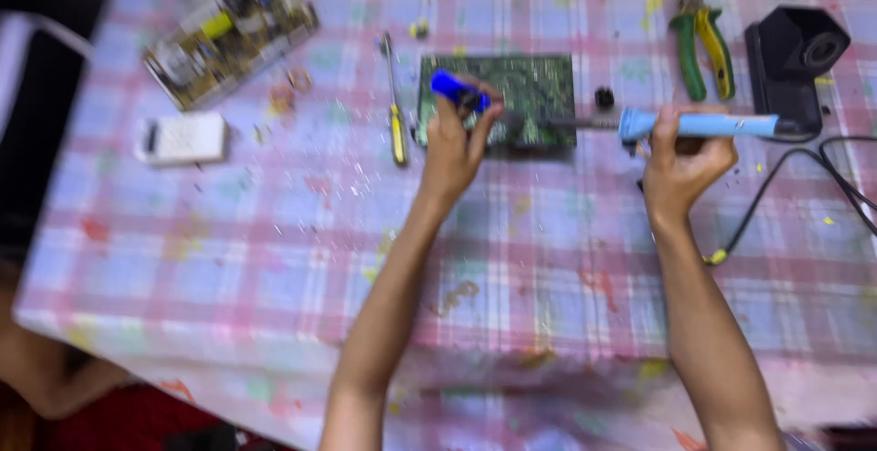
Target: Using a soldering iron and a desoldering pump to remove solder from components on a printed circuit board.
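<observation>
A green circuit board (pixel 534 85) lies flat on the checked tablecloth near the middle back. My left hand (pixel 454 145) grips a small dark-blue tool (pixel 457 91) over the board's left edge. My right hand (pixel 683 166) holds a light-blue soldering iron (pixel 699 125) level, its metal tip pointing left onto the board's front edge. The iron's black cord (pixel 786 168) runs off to the right. The picture is blurred, so the tip's exact contact point is unclear.
A second circuit board (pixel 228 35) with components lies at the back left, a white box (pixel 183 137) beside it. A yellow-handled screwdriver (pixel 396 104) lies left of the green board. Green-and-yellow pliers (pixel 702 40) and a black stand (pixel 795 53) sit at the back right.
</observation>
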